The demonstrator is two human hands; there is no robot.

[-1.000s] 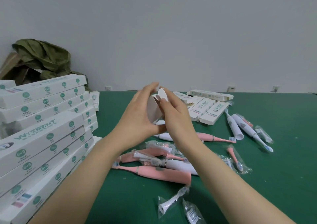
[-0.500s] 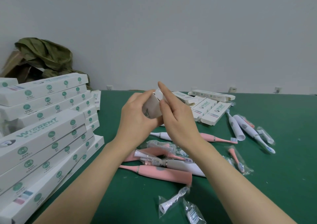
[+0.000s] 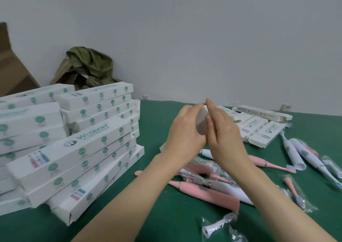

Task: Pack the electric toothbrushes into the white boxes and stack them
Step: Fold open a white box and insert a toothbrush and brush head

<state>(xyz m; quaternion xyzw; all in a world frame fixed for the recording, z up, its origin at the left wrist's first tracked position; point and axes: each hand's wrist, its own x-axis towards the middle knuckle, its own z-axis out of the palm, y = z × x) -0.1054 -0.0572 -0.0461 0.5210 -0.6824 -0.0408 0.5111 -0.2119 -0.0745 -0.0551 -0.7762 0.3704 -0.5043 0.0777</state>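
White box (image 3: 201, 120): held up above the tabletop (image 3: 157, 223), end-on between both hands; mostly hidden by them.
Left hand (image 3: 185, 130): fingers curled round the box's left side.
Right hand (image 3: 224, 132): thumb on the box's near face, fingers over its top edge, pinching it.
Under the wrists: pink toothbrush (image 3: 209, 195) among clear wrappers; bagged brush head (image 3: 216, 227) nearer the person.
Right of the right hand: white toothbrushes (image 3: 294, 154); beyond them, loose boxes (image 3: 262, 134) lying flat.
Left of the left hand: stack of boxes (image 3: 70, 145), well apart.
Writing: top box reads roughly "WISDENT", blurred; green round marks along the sides.
Behind the stack: green cloth (image 3: 90, 65).
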